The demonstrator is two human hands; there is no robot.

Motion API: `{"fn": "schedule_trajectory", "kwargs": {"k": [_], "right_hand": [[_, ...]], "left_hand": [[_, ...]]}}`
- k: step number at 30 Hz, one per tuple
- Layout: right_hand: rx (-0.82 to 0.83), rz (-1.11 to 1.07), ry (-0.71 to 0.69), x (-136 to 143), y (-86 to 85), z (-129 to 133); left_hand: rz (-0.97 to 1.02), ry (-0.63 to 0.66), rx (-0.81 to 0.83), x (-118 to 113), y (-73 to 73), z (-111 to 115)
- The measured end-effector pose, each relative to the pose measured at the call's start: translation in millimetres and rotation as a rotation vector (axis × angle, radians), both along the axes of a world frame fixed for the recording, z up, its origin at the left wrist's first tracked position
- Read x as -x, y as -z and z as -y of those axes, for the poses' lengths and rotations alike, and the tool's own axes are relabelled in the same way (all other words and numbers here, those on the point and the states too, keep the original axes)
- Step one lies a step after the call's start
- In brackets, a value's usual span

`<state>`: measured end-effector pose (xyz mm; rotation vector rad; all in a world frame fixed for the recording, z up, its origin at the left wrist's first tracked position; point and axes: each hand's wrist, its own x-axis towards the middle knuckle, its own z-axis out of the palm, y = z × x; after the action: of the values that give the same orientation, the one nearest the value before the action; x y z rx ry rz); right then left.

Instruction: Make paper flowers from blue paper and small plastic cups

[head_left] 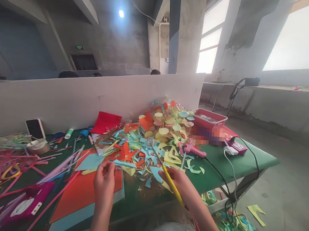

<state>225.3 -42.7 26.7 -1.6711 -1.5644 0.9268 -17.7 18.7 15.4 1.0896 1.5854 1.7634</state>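
Note:
My left hand (106, 173) is closed at the left of centre, its fingertips pinching a narrow light-blue paper strip (125, 163) that points right. Below it lie orange sheets (78, 194) on blue ones. In my right hand (173, 179) is a long yellow-handled tool (173, 186), slanting from upper left to lower right, with a thin metal part reaching over the scraps. Blue, orange and yellow paper scraps (147, 153) are heaped just beyond both hands. A pink glue gun (194, 150) rests right of the scraps.
Pink strips (13, 155), a magenta box (27, 203), a tape roll (38, 146) and a phone (35, 129) occupy the left. Paper discs (164, 131) are piled at the back beside a pink basket (210, 118). Cables hang off the right edge. A white partition (93, 94) stands behind.

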Motion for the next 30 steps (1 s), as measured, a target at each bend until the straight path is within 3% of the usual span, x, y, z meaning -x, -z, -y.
{"fn": "schedule_trajectory", "kwargs": {"k": [4,7,9,12,15,19,24,30], "right_hand": [[0.043,0.057,0.108,-12.2,7.7,-13.6],[0.089,0.106,0.161,-20.3,10.9,-25.0],[0.122,0.182,0.173,-24.7,9.7,-32.0],[0.145,0.285,0.185,-29.2,5.2,-41.8],[0.146,0.346,0.210,-30.6,1.9,-50.6],[0.181,0.421,0.243,-27.9,1.2,-62.5],[0.212,0.496,0.218,-21.4,3.7,-77.5],[0.123,0.524,0.283,-14.8,7.9,-88.2]], "left_hand": [[-0.150,-0.009,-0.035,-6.7,-7.5,-24.3],[-0.310,-0.006,-0.047,-28.3,-4.0,-26.5],[-0.592,0.272,-0.021,-48.6,3.2,-18.7],[-0.813,0.745,0.142,-77.1,12.1,-5.1],[-0.960,0.883,0.248,-93.3,11.4,-2.5],[-0.981,0.918,0.258,-97.0,4.2,-13.6],[-0.860,0.980,0.285,-92.0,6.0,-24.6],[-0.774,1.055,0.330,-70.0,-6.2,-44.9]]}}
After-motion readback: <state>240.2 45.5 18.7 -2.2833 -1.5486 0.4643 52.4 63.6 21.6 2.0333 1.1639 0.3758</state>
